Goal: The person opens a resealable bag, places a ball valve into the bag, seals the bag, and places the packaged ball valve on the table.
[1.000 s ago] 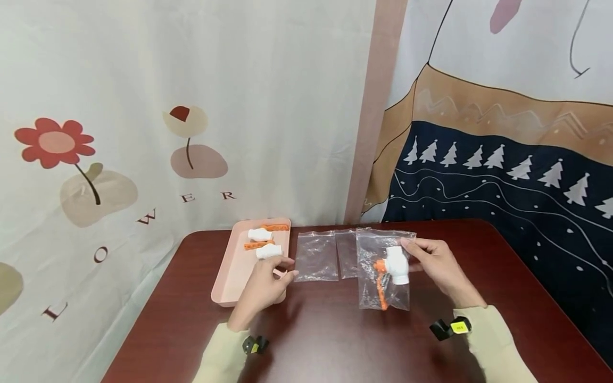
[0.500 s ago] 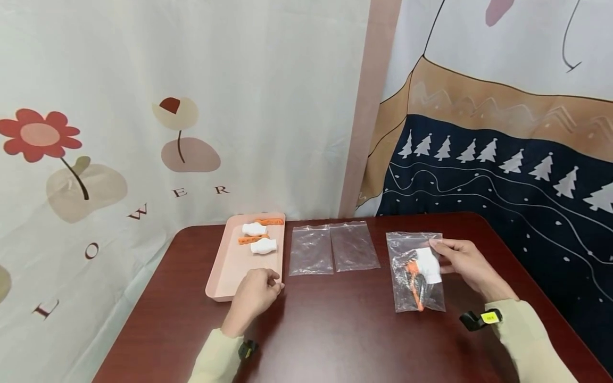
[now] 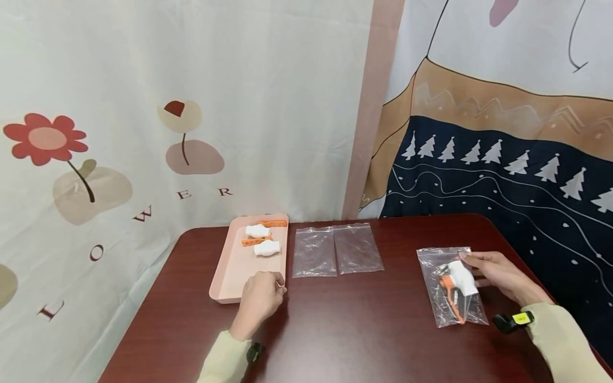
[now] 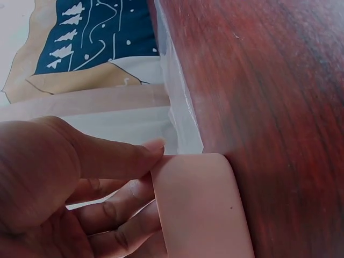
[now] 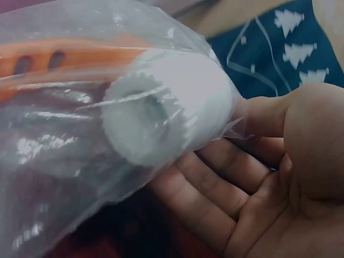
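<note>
My right hand (image 3: 500, 274) pinches a clear zip bag (image 3: 433, 295) by its upper right side, over the right part of the table. Inside the bag lie a white plastic pipe fitting (image 5: 188, 102) with a ribbed end and an orange handle (image 5: 70, 59) with slots. At the left, my left hand (image 3: 261, 298) grips the near right side of a pink tray (image 3: 230, 279). In the left wrist view the thumb presses on the tray's rim (image 4: 193, 199), fingers curled at its side. The tray bears two white fittings (image 3: 267, 248) and two orange handles (image 3: 273, 224).
Two flat clear zip bags (image 3: 313, 252) lie side by side right of the tray on the dark red wooden table (image 3: 335, 330). A printed curtain (image 3: 287, 106) hangs behind the table's back edge.
The right hand has carried the filled bag to the right and a little nearer, away from the flat bags. The left hand has moved down along the tray's right side to its near part.
</note>
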A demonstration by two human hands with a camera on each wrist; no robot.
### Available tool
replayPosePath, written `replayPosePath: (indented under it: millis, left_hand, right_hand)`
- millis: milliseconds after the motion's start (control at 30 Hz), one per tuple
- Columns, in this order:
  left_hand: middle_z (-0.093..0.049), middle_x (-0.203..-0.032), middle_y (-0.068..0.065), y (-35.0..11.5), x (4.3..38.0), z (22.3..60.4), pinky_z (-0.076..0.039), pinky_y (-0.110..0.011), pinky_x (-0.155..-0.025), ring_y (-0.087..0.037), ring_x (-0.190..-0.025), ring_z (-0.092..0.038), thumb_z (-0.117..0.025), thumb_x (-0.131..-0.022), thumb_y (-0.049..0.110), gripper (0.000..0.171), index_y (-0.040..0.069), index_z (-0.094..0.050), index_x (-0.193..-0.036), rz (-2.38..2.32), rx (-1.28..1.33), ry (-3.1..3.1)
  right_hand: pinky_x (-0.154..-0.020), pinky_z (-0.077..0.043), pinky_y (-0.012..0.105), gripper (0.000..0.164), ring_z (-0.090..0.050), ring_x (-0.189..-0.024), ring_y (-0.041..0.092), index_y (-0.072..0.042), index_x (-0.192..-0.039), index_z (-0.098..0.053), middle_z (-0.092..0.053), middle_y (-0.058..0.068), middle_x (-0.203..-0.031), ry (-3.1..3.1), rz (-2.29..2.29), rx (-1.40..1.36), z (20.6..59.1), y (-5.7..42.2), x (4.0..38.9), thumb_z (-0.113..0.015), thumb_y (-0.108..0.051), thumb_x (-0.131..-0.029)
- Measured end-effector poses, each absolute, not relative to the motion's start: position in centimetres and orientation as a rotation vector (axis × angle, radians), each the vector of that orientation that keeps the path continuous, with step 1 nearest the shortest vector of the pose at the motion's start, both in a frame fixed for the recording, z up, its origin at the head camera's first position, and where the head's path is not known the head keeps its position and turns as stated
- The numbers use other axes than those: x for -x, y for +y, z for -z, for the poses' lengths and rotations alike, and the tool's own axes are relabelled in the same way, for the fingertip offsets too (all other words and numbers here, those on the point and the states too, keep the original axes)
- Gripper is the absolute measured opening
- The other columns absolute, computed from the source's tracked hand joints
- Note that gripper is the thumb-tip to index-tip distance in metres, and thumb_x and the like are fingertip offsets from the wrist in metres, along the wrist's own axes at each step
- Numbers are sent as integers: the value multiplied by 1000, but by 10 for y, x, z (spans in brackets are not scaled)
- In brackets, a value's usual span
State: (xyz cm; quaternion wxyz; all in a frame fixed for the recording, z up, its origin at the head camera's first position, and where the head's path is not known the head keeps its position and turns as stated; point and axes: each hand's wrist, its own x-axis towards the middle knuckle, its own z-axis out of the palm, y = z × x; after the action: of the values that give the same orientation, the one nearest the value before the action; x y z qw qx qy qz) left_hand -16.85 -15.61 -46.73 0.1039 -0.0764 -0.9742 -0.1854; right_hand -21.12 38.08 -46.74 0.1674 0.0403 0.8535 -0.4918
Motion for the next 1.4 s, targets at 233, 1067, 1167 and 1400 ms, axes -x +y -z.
replayPosePath:
  millis: [233, 1067, 1167, 1400]
  left_hand:
    - [-66, -65, 4, -154, 168, 466, -45, -34, -55, -20, -61, -60, -81, -78, 10, 13, 16, -71, -73, 483, 207, -2882]
    - [-67, -70, -1, -153, 180, 453, -47, -37, -61, -25, -68, -62, -84, -75, 16, 23, 21, -64, -64, 501, 94, -3025]
    - [-65, -69, 1, -153, 182, 451, -46, -36, -62, -22, -67, -59, -84, -76, 16, 25, 22, -63, -63, 512, 68, -3061]
    - [-63, -70, 1, -152, 183, 448, -45, -36, -62, -21, -66, -56, -84, -75, 15, 24, 20, -63, -64, 507, 66, -3095]
  right_hand:
    - [-80, -60, 36, 70, -70, -97, 17, 16, -145, -43, -72, 5, -110, 2343, 1326, -127, 479, 403, 211, -46, -45, -108]
    - [-68, -57, 29, 60, -62, -84, 18, 13, -131, -59, -68, 11, -100, 2594, 1127, -184, 484, 396, 211, -54, -41, -105]
    - [-68, -58, 29, 54, -63, -83, 17, 10, -124, -63, -68, 8, -96, 2600, 1110, -175, 481, 396, 211, -53, -40, -106]
    - [-67, -55, 31, 55, -62, -83, 20, 11, -129, -56, -67, 18, -103, 2757, 960, -72, 473, 389, 208, -54, -39, -105]
